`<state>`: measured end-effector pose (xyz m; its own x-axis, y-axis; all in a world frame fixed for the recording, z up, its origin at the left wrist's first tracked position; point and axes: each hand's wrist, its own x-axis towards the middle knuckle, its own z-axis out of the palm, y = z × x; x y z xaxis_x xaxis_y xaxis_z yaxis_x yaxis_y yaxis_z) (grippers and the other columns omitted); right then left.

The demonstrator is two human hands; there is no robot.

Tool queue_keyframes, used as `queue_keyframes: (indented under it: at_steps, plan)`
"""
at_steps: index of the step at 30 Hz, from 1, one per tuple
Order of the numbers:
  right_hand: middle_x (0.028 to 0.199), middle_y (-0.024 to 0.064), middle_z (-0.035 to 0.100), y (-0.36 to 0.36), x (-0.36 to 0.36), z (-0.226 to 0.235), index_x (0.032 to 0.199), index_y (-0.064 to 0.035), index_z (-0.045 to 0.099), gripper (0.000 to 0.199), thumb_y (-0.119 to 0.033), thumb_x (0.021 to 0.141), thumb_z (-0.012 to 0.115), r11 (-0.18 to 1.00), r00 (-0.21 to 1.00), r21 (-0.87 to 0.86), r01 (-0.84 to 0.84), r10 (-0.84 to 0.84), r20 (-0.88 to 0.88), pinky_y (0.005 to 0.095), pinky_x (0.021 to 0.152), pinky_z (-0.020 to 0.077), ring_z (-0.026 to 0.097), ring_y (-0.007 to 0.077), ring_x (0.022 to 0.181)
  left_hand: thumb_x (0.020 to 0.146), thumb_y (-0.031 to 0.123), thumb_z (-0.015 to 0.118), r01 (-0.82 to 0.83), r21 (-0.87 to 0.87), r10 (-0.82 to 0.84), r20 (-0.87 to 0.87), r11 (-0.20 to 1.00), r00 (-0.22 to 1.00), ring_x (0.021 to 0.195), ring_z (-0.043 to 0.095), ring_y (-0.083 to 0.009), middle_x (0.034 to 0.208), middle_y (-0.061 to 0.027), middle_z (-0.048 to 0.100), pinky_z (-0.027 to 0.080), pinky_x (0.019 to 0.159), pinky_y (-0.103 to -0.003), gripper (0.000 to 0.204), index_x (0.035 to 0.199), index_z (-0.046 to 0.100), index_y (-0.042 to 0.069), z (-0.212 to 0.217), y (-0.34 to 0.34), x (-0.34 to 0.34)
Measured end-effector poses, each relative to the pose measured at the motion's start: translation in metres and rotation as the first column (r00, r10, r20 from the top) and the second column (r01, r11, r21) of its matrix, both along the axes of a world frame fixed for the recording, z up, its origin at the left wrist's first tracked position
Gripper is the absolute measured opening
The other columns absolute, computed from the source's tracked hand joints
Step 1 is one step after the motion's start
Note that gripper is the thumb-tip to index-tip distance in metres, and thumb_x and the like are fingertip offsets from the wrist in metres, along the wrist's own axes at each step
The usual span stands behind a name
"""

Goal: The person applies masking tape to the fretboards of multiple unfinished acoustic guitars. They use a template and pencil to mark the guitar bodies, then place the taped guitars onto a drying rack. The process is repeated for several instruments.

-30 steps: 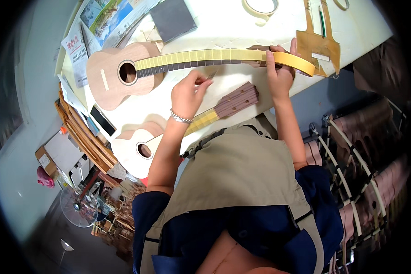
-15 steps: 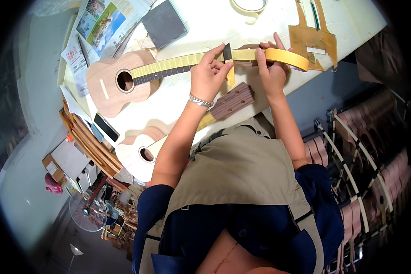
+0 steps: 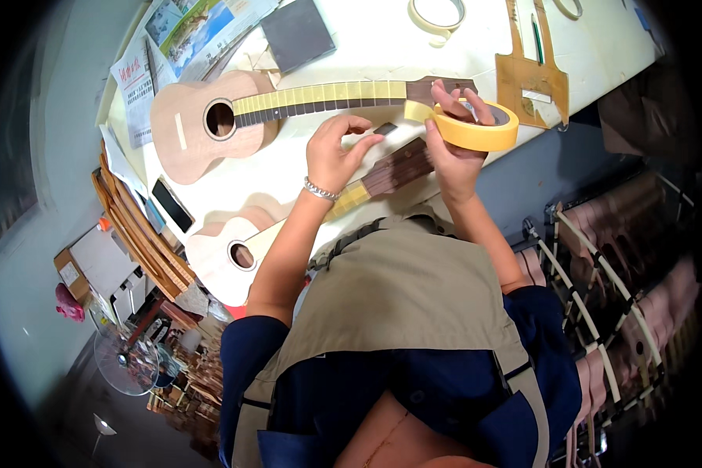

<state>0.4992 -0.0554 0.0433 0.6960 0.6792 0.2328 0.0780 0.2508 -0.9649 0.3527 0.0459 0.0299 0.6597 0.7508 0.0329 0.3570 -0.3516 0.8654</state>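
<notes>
My left hand [image 3: 331, 156], with a bracelet at its wrist, is just below the neck of the upper ukulele [image 3: 187, 129]. A small dark blade-like piece [image 3: 385, 129] shows at its thumb and fingertip, and seems pinched there. Fingers of my right hand [image 3: 454, 160] pass through a roll of yellow masking tape [image 3: 483, 139], with the thumb against its near side. A loose tape end [image 3: 419, 111] hangs by the headstock [image 3: 437, 84]. Yellow tape [image 3: 327, 93] covers part of the dark fretboard along its length.
A second pale ukulele [image 3: 217, 261] lies nearer me, its neck partly behind my left forearm. On the table are a phone [image 3: 171, 204], newspapers [image 3: 191, 35], a dark square plate [image 3: 298, 35], another tape roll [image 3: 437, 19] and a brown template [image 3: 515, 78]. Racked wooden parts [image 3: 616, 234] stand right.
My left hand has come off the neck toward me, taking the dark piece along. My right hand has turned the tape roll, and its loose end is now apart from the strip on the fretboard.
</notes>
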Motion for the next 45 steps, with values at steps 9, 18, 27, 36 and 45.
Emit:
queue_keyframes:
  at_steps: [9,18,27,36,45]
  plan:
    - [0.131,0.0154,0.049,-0.006,-0.005,0.024,0.134,-0.0035,0.03,0.066,0.015,0.075,0.053,0.967,0.603,0.253,-0.027,0.218,-0.767,0.0439,0.111,0.0202,0.036,0.0274,0.131,0.079,0.005,0.071,-0.121,-0.786,0.441,0.205,0.606,0.874,0.073,0.057,-0.0069,0.078,-0.001,0.063,0.047,0.068,-0.021,0.011,0.08,0.06,0.002,0.026,-0.02,0.018]
    - [0.134,0.0105,0.049,-0.024,0.066,-0.017,0.136,0.0016,0.032,0.055,-0.018,0.089,0.051,0.938,0.73,0.296,0.179,0.075,-0.68,0.0482,0.112,0.0093,0.04,0.0265,0.129,0.07,0.015,0.078,-0.434,0.195,0.451,-0.052,0.88,0.891,0.074,0.057,-0.0147,0.085,-0.0047,0.058,0.049,0.063,-0.028,0.014,0.076,0.071,0.005,0.017,0.12,-0.121]
    - [0.125,0.0181,0.052,-0.002,0.045,-0.023,0.138,0.0044,0.026,0.083,-0.032,0.079,0.071,0.77,0.658,-0.471,0.43,0.09,0.748,0.0407,0.106,0.0236,0.053,0.0276,0.114,0.068,0.022,0.078,-0.306,0.134,0.326,-0.173,0.943,0.929,0.098,0.047,-0.0185,0.096,-0.0026,0.054,0.043,0.084,-0.031,0.015,0.078,0.073,0.011,0.002,0.143,-0.138]
    - [0.112,0.0205,0.056,0.001,0.038,-0.017,0.141,0.0096,0.003,0.099,-0.016,0.078,0.074,0.808,0.937,-0.538,0.24,-0.048,0.346,0.0303,0.088,0.0466,0.064,0.0212,0.096,0.066,0.019,0.079,-0.259,0.373,0.342,-0.177,0.891,0.923,0.089,0.052,-0.0196,0.09,-0.0043,0.055,0.042,0.081,-0.033,0.024,0.084,0.07,0.007,-0.003,0.14,-0.137]
    - [0.096,0.0165,0.062,0.006,0.04,-0.028,0.14,0.0119,0.001,0.099,-0.014,0.077,0.072,0.865,0.964,-0.447,0.229,-0.138,0.228,0.0275,0.084,0.047,0.062,0.0188,0.088,0.081,0.045,0.06,0.118,0.619,0.257,-0.483,0.777,0.837,0.128,0.039,-0.0251,0.138,-0.0098,0.043,0.015,0.106,-0.057,0.072,0.138,0.036,0.008,0.002,0.085,-0.131]
